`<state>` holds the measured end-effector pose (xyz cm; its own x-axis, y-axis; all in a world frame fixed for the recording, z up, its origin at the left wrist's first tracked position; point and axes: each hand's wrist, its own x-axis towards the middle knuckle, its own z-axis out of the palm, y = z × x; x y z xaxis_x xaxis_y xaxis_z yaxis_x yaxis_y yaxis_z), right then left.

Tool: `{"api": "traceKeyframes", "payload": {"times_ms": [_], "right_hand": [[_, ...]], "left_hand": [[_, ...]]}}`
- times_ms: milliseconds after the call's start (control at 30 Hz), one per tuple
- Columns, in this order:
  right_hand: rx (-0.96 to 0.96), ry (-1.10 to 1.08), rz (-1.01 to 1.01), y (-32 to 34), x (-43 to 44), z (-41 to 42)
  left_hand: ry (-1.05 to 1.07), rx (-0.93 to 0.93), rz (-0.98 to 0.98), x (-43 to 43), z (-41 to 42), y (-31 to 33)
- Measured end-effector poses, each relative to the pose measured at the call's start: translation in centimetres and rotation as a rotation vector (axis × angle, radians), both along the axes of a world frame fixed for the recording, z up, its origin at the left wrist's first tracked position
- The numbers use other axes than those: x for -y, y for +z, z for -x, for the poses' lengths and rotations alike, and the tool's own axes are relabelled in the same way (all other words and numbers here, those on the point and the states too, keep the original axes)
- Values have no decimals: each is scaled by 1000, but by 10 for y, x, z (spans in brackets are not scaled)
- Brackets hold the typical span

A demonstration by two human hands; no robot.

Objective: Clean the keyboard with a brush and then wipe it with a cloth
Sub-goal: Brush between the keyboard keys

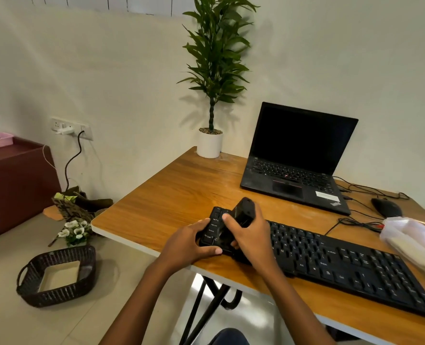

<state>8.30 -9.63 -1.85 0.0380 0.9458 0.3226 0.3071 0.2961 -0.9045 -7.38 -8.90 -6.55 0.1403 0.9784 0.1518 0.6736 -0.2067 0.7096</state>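
A black keyboard [343,265] lies slantwise along the near edge of the wooden table [171,195]. My left hand [194,242] grips the keyboard's left end, thumb on the front edge. My right hand [251,237] holds a black brush [245,210] by its block-shaped handle, pressed down on the keys at the left end. The bristles are hidden under the hand. A white cloth [413,240] in a clear wrapper lies at the table's right edge.
An open black laptop [298,158] stands behind the keyboard, with a black mouse [385,207] and loose cables to its right. A potted plant [210,143] stands at the far corner. On the floor at left sit a dark wicker basket [57,277] and some flowers [75,231].
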Motion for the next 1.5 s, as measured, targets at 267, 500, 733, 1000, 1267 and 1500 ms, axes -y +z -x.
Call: {"api": "traceKeyframes", "payload": {"times_ms": [267,500,733,1000,1267,1500], "right_hand": [[186,26,142,22,-19,2],[183,84,157,6,-7,5],[103,14,38,15,-17,-1],[239,141,144,21,-19,-7],[217,170,89,6,-13,3],[227,86,56,24,-30,-4]], "left_hand": [[32,-55,-63,1,-3,-3],[40,-83,-88,1,-3,-2],[45,-56,-52,2,-3,-4],[40,-55,-65,0,-4,-6],[26,-75,-84,-1,-3,-8],[42,-63,-62,0,-3,-9]]}}
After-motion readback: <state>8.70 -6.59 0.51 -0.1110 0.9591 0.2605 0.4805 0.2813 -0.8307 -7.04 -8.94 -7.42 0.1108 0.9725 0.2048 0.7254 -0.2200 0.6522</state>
